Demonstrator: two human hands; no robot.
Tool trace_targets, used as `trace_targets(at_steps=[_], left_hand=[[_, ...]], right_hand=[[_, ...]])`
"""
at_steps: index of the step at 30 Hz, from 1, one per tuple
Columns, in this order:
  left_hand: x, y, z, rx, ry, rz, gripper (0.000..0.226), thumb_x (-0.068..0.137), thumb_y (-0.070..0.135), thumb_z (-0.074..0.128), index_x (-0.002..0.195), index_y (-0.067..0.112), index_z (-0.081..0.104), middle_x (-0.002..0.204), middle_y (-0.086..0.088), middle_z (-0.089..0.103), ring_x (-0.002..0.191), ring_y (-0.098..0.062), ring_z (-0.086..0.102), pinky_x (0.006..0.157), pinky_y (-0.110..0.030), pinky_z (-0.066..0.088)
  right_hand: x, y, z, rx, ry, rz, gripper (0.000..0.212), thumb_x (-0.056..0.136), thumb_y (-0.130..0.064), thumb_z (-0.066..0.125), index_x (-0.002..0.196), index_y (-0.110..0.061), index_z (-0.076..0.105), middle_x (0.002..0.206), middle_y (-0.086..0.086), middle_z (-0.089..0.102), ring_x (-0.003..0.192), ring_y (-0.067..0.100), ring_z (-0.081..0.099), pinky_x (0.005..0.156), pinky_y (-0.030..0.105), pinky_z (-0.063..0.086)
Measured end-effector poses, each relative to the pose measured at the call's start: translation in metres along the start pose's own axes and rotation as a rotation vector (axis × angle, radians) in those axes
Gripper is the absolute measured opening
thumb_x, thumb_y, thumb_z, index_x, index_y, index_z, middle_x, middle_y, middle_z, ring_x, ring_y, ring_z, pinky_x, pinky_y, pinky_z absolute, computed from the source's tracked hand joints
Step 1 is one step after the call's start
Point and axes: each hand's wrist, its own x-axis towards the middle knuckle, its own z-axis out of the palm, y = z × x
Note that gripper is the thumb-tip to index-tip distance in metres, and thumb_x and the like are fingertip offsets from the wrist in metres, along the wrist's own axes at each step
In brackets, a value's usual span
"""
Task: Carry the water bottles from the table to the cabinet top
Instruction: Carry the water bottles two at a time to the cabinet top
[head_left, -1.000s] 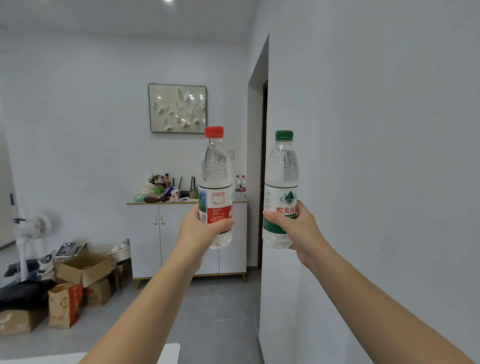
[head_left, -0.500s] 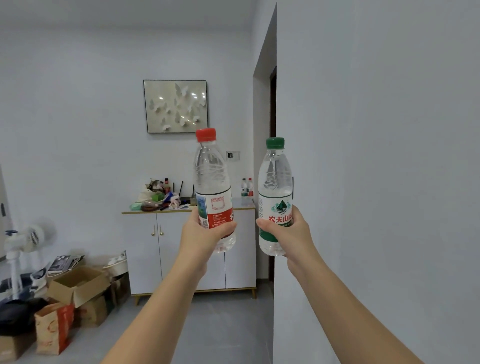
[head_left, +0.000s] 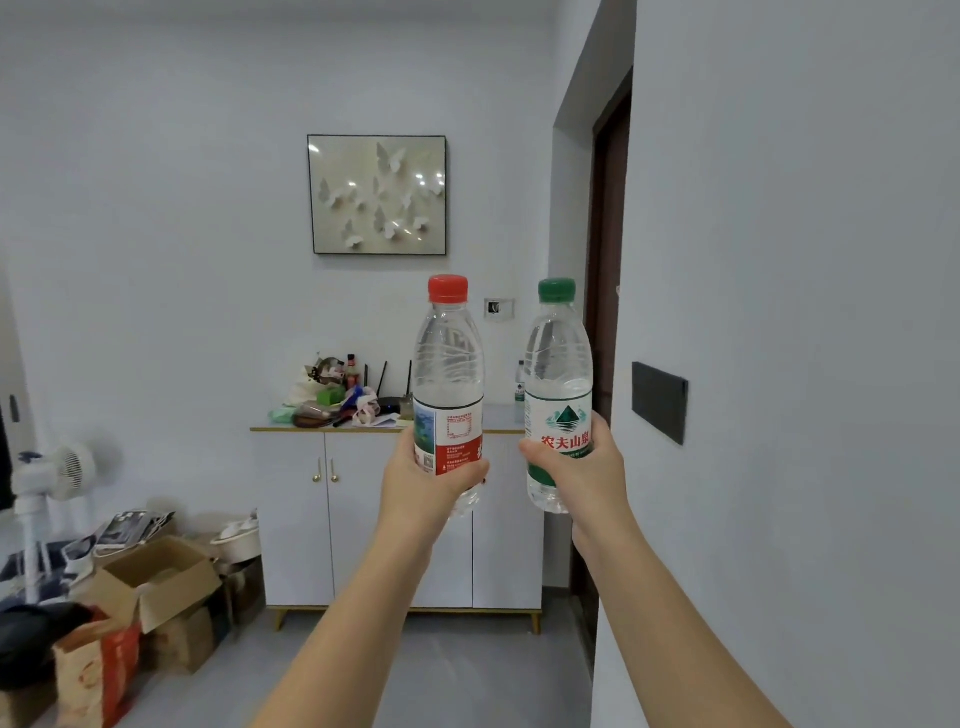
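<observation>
My left hand grips a clear water bottle with a red cap and red-white label, held upright in front of me. In my right hand is a second clear bottle with a green cap and green-white label, also upright. Both bottles hang in the air in front of the white two-door cabinet against the far wall. Its top carries clutter on the left half, and another small water bottle stands at its right end, partly hidden behind the green-capped bottle.
A wall corner juts out close on my right, with a dark doorway behind it. Cardboard boxes, a paper bag and a white fan crowd the floor at left. Grey floor leads to the cabinet.
The cabinet has grown larger and nearer in view as I walk toward it. Both hands keep their bottles upright, now closer together and more central.
</observation>
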Motion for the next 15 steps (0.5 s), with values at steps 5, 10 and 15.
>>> trace_targets(at_steps=[5, 10, 15], left_hand=[[0.098, -0.04, -0.003, -0.008, -0.019, 0.02, 0.053, 0.072, 0.003, 0.081, 0.11, 0.027, 0.054, 0.098, 0.009, 0.065, 0.086, -0.003, 0.062, 0.063, -0.016, 0.046], [0.202, -0.07, -0.005, -0.02, -0.046, 0.032, 0.057, 0.07, 0.003, 0.082, 0.118, 0.02, 0.056, 0.101, 0.007, 0.067, 0.089, -0.005, 0.064, 0.067, -0.018, 0.049], [0.283, -0.109, 0.002, -0.058, -0.049, 0.013, 0.057, 0.07, 0.002, 0.082, 0.118, 0.019, 0.056, 0.103, 0.002, 0.069, 0.091, -0.009, 0.065, 0.068, -0.019, 0.049]], right_hand=[[0.074, 0.052, 0.036, 0.023, 0.021, 0.008, 0.049, 0.075, -0.005, 0.081, 0.107, -0.032, 0.055, 0.099, -0.012, 0.065, 0.09, 0.006, 0.063, 0.063, 0.017, 0.047], [0.156, 0.091, 0.068, 0.003, 0.032, 0.014, 0.051, 0.075, -0.005, 0.081, 0.114, -0.026, 0.057, 0.104, -0.007, 0.068, 0.094, 0.008, 0.065, 0.067, 0.019, 0.049], [0.228, 0.134, 0.086, -0.022, 0.047, 0.024, 0.047, 0.077, -0.004, 0.079, 0.105, -0.033, 0.056, 0.099, -0.012, 0.066, 0.088, 0.006, 0.064, 0.065, 0.016, 0.048]])
